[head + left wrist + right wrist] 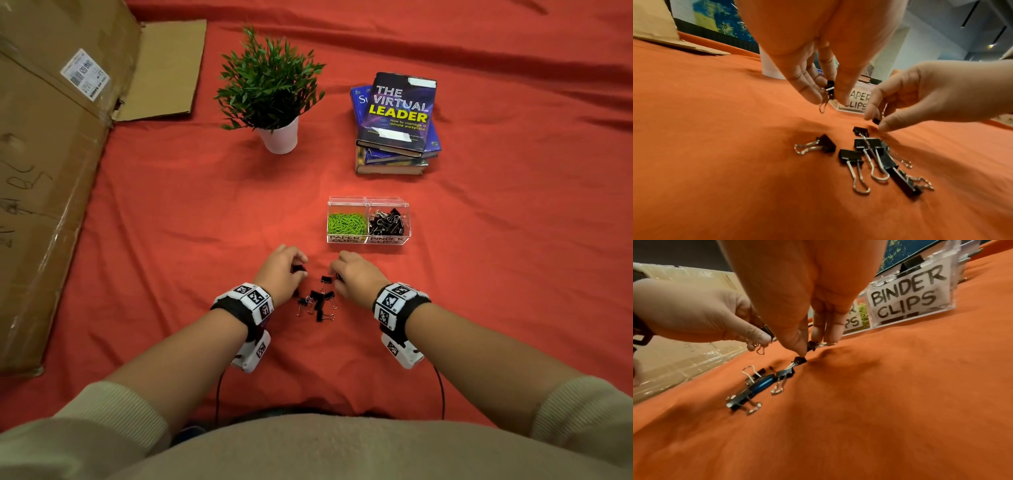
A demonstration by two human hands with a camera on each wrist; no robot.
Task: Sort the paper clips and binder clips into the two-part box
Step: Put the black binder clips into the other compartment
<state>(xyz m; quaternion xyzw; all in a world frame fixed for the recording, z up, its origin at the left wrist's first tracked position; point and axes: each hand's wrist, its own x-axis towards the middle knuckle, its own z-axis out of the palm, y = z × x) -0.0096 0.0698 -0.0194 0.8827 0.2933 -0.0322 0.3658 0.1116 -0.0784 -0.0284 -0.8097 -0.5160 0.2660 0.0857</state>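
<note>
The loose binder clips (318, 303) lie in a small heap on the red cloth between my wrists, just short of the two-part box (368, 240), so each trip is brief. My left hand (282, 270) pinches one clip (830, 89) by its black body, wire handles dangling, ready to carry. My right hand (356, 274) pinches another clip (811, 345) low at the cloth. The right compartment (labelled for binder clips) already holds many; green paper clips (346, 223) fill the left.

Black binder clips (318, 303) lie scattered near the clear two-part box (368, 240), which holds green paper clips (346, 223) left, binder clips right.
</note>
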